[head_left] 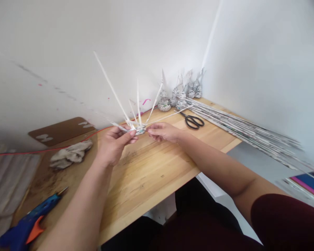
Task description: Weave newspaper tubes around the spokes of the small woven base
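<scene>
A small woven base of rolled-paper strips (140, 131) is held above the wooden table, with several white paper sticks (112, 89) fanning up and out from it. My left hand (115, 141) pinches its left side between thumb and fingers. At the right side, my right hand (162, 132) has its fingertips closed at the edge of the weaving, where a strip seems to pass between them; the exact grip is partly hidden. One long paper stick reaches right toward the black scissors (194, 121) lying on the table.
Several woven gourd-shaped pieces (164, 101) stand against the wall. A bundle of paper sticks (232, 127) overhangs the table's (146, 188) right edge. On the left lie a blue glue gun (31, 219), a crumpled cloth (70, 154), a brown board (60, 131) and a red cord (42, 152).
</scene>
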### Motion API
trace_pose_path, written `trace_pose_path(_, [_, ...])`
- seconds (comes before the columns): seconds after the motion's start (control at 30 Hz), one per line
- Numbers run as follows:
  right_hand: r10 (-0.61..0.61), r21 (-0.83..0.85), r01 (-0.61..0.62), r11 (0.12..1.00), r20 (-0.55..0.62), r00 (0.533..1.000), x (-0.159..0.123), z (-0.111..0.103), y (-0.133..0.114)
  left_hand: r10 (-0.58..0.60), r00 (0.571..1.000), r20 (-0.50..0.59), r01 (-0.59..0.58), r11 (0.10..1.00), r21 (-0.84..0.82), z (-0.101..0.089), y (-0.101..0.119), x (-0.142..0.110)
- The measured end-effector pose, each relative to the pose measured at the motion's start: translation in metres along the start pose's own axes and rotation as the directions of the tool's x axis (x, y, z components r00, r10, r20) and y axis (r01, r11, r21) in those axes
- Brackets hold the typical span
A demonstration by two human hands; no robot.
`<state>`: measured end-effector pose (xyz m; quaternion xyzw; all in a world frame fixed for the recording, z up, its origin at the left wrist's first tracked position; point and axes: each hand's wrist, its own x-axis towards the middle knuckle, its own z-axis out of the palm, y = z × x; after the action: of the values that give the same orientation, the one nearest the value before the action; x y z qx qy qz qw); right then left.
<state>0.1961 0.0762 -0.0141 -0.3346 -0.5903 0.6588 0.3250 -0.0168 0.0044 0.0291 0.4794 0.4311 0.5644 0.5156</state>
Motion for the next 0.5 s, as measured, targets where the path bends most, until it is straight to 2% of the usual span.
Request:
trace_pose_path(0.1, [0.017,-0.136,-0.014,0.991,0.018,1.0,-0.003,0.001,-0.005,-0.001,0.999,0.036,-0.001,0.999,0.043,0.001,-0.001,0.002])
trace_pose_path(0.17, [0.099,-0.269,-0.064,0.961,0.121,0.988,-0.007,0.0,-0.01,-0.003,0.998,0.061,-0.001,0.998,0.065,0.002,-0.002,0.002])
trace_pose_path(0.2, [0.161,-0.338,-0.087,0.937,0.196,0.967,-0.01,0.0,-0.012,-0.003,0.998,0.059,-0.001,0.998,0.055,0.003,-0.002,0.002])
trace_pose_path(0.3, [0.303,-0.496,-0.066,0.866,0.413,0.859,-0.019,0.001,-0.017,-0.023,0.994,0.108,0.023,1.0,-0.001,0.006,-0.006,0.001])
trace_pose_path(0.33, [0.325,-0.517,-0.067,0.853,0.426,0.845,-0.02,0.004,-0.019,-0.021,0.993,0.116,0.026,0.999,-0.034,0.006,-0.009,0.001])
trace_pose_path(0.4, [0.357,-0.547,-0.094,0.832,0.397,0.846,-0.021,0.015,-0.025,-0.038,0.989,0.145,0.049,0.996,-0.071,0.006,-0.016,0.005])
trace_pose_path(0.47, [0.374,-0.555,-0.125,0.823,0.361,0.855,-0.024,0.037,-0.036,-0.053,0.983,0.174,0.07,0.993,-0.095,0.003,-0.024,0.012])
trace_pose_path(0.5, [0.38,-0.567,-0.114,0.816,0.376,0.845,-0.03,0.051,-0.043,-0.055,0.979,0.196,0.075,0.992,-0.1,0.001,-0.027,0.015])
